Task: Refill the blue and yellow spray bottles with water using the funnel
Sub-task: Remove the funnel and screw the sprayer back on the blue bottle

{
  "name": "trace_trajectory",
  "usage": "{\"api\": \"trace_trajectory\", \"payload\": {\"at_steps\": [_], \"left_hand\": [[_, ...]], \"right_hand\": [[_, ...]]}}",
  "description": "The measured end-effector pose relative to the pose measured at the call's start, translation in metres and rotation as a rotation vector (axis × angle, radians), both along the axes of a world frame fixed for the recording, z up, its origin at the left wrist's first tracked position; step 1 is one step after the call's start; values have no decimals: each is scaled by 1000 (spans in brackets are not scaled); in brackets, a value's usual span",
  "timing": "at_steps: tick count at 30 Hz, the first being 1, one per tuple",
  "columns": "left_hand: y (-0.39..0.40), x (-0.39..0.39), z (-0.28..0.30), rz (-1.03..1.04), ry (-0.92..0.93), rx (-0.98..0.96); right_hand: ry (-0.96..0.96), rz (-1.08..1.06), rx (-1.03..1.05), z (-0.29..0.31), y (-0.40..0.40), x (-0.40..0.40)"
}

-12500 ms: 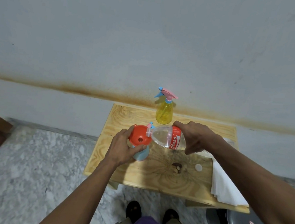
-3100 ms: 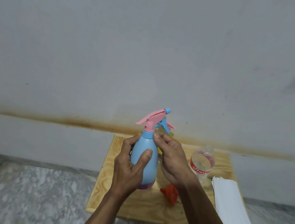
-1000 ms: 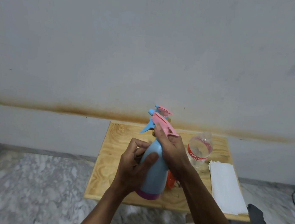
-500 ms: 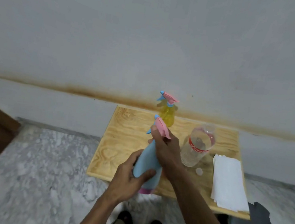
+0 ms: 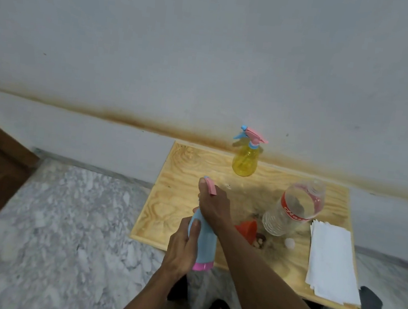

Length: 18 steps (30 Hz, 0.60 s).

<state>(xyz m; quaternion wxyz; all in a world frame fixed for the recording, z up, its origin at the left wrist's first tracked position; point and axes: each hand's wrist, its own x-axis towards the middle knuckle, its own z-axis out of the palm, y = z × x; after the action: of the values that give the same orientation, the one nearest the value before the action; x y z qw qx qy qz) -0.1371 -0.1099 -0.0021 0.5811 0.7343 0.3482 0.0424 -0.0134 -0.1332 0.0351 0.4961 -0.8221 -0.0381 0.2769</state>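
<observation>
I hold the blue spray bottle point(image 5: 203, 241) tilted over the desk's point(image 5: 184, 177) near edge: my left hand point(image 5: 182, 249) wraps its body, my right hand point(image 5: 213, 207) grips the pink trigger head. The orange funnel point(image 5: 246, 229) lies just beside. A clear red-labelled water bottle point(image 5: 294, 209) stands near; its writing is unreadable. The yellow spray bottle point(image 5: 245, 159) stands at the back.

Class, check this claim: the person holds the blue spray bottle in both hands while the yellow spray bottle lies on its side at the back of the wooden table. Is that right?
Not quite. The head view shows the yellow spray bottle standing upright, not on its side, at the back of the wooden table. Both hands, left and right, do hold the blue spray bottle.
</observation>
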Motion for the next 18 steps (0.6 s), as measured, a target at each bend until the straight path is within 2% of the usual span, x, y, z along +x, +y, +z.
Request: {"api": "trace_trajectory", "payload": {"at_steps": [9, 13, 18], "left_hand": [[37, -3, -19, -47, -10, -57], [47, -5, -21, -53, 17, 0], [52, -4, -14, 5, -35, 71]], "right_hand": [[-18, -98, -63, -15, 27, -4], [-52, -137, -66, -24, 36, -6], [-71, -186, -35, -26, 41, -4]]}}
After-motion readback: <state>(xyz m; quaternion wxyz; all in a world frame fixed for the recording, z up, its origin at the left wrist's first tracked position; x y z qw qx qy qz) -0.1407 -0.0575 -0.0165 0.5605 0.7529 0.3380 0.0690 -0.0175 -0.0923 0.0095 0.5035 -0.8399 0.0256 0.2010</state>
